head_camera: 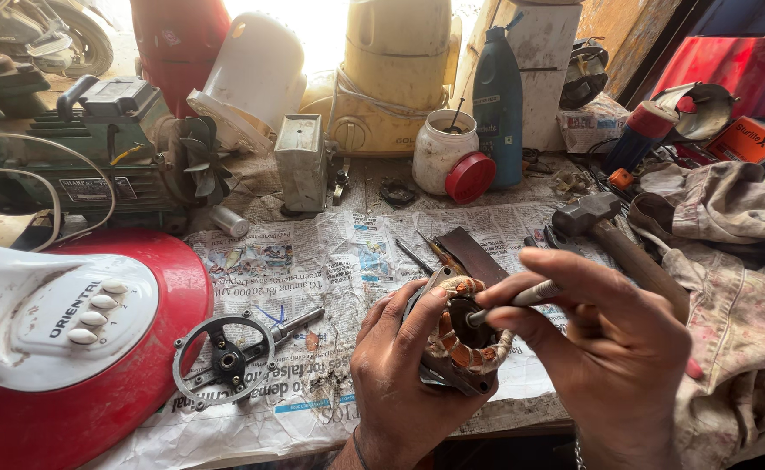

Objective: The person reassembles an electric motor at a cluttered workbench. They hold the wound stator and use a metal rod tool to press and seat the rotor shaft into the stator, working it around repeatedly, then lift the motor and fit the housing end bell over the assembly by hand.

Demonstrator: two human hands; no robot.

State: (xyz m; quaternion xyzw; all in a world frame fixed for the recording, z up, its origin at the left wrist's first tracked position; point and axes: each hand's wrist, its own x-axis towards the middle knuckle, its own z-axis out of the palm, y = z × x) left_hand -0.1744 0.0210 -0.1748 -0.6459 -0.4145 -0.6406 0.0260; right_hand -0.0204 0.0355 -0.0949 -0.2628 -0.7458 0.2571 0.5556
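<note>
Two hands are seen in the head view at the front edge of the surface (pixel 313 261), over spread newspaper. The motor stator (pixel 462 335) is cupped in the left hand (pixel 404 374), fingers wrapped round its rim so the bore faces up. A thin tool (pixel 522 298) is pinched by the right hand (pixel 613 348), tip set into the copper windings. A round metal bracket (pixel 225 355) lies just left, a hammer (pixel 613 231) near the right edge.

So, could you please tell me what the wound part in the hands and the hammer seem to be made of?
Wound part: apparently copper wire coils, orange-brown and glossy, bound with pale tape, in a grey metal frame. Hammer: dull dark steel head, brown handle that looks wooden.
</note>
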